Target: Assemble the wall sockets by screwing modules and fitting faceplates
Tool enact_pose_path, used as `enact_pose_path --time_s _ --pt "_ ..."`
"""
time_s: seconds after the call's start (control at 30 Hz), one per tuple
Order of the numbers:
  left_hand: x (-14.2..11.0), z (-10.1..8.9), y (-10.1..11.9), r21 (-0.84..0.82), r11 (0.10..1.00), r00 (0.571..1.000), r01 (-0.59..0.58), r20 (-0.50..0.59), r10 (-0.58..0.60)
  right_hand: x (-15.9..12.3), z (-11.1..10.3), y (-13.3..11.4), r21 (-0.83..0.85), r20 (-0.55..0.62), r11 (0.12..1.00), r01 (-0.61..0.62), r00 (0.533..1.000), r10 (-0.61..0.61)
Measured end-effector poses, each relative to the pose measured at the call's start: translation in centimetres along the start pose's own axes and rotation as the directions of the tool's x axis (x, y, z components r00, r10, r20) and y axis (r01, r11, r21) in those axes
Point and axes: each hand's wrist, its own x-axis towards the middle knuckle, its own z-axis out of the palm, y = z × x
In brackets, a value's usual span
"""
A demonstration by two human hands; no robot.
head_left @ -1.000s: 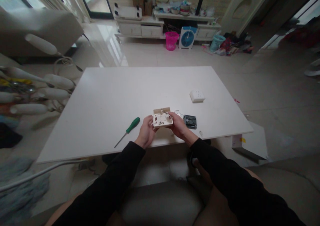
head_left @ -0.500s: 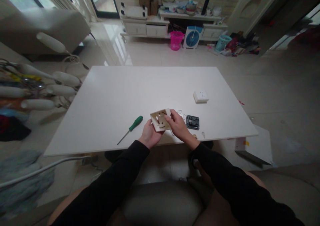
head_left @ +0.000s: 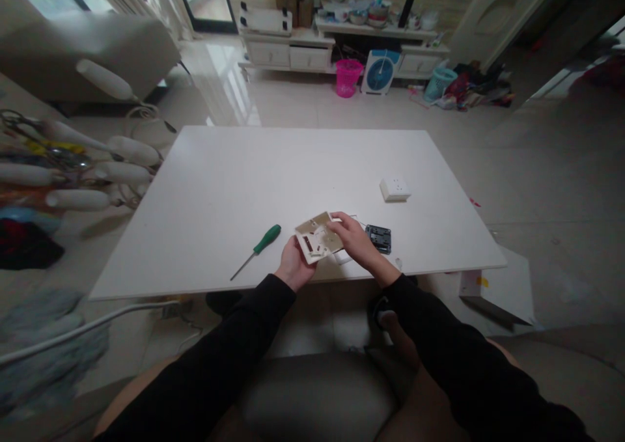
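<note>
Between my hands is a white socket back box (head_left: 317, 239), its hollow side tilted up toward me. My left hand (head_left: 296, 265) is closed around its lower left edge from below. At the upper right rim, my right hand (head_left: 355, 237) grips it, the fingers bent over the edge. Just right of that hand lies a black socket mechanism (head_left: 379, 238). A white plate (head_left: 342, 257) shows partly behind the right hand. Left of my hands rests a screwdriver (head_left: 258, 249) with a green handle. Farther back on the right sits a white wall socket (head_left: 395, 189).
Everything lies on a white table (head_left: 234, 175). Near its front edge is a small pale piece (head_left: 399, 263), too small to name. A white box (head_left: 502, 286) stands on the floor at right. Beyond the table are a pink basket (head_left: 348, 81) and a blue fan (head_left: 380, 74).
The box has been turned and tilted in my hands, its left side swinging lower. My right hand has shifted to its upper right rim. The view has moved slightly left.
</note>
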Motion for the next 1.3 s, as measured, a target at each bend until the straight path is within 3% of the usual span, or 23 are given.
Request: enact_pose_path --time_s 0.1,0.17,0.27,0.37,0.5,0.67,0.83,1.03,1.2,1.3 --pt "0.2 0.1 0.1 -0.022 1.000 1.000 0.004 -0.003 -0.004 -0.3 0.1 -0.4 -0.023 -0.009 0.996 0.085 0.996 -0.085" --pt "0.0 0.2 0.1 -0.013 0.999 0.999 0.041 0.029 -0.041 -0.2 0.1 -0.6 -0.091 -0.025 0.993 0.068 0.997 -0.071" --pt "-0.4 0.3 -0.1 0.031 0.995 0.994 0.096 0.050 -0.097 0.0 -0.4 -1.0 -0.133 -0.081 0.983 -0.123 0.990 0.113" --pt "-0.7 0.3 -0.4 0.066 0.989 0.991 0.133 0.024 -0.135 0.2 -1.1 -1.5 -0.013 -0.033 0.946 -0.323 0.946 0.322" --pt "-1.0 0.4 -0.2 0.077 0.984 0.985 0.160 0.056 -0.164 0.1 -1.7 -1.9 0.110 0.081 0.903 -0.414 0.910 0.407" --pt "-1.4 0.8 0.0 0.059 0.984 0.979 0.168 0.107 -0.174 0.0 -1.3 -1.9 -0.026 0.033 0.952 -0.305 0.951 0.306" --pt "-1.1 0.7 -0.2 0.031 0.990 0.986 0.139 0.085 -0.141 -0.1 -0.7 -2.1 -0.148 0.021 0.975 -0.165 0.985 0.170" --pt "-0.9 1.0 -0.4 -0.008 0.995 0.991 0.100 0.087 -0.099 -1.2 -1.0 -3.2 -0.322 0.061 0.943 0.086 0.996 -0.070" --pt "-0.7 0.9 -0.3 -0.007 0.994 0.994 0.108 -0.017 -0.108 -0.5 -1.3 -2.7 -0.139 0.038 0.990 0.013 0.999 -0.008" --pt "-0.6 0.6 0.1 0.040 0.989 0.986 0.142 -0.089 -0.138 0.5 -1.7 -1.7 -0.042 -0.099 0.999 -0.005 0.995 0.001"
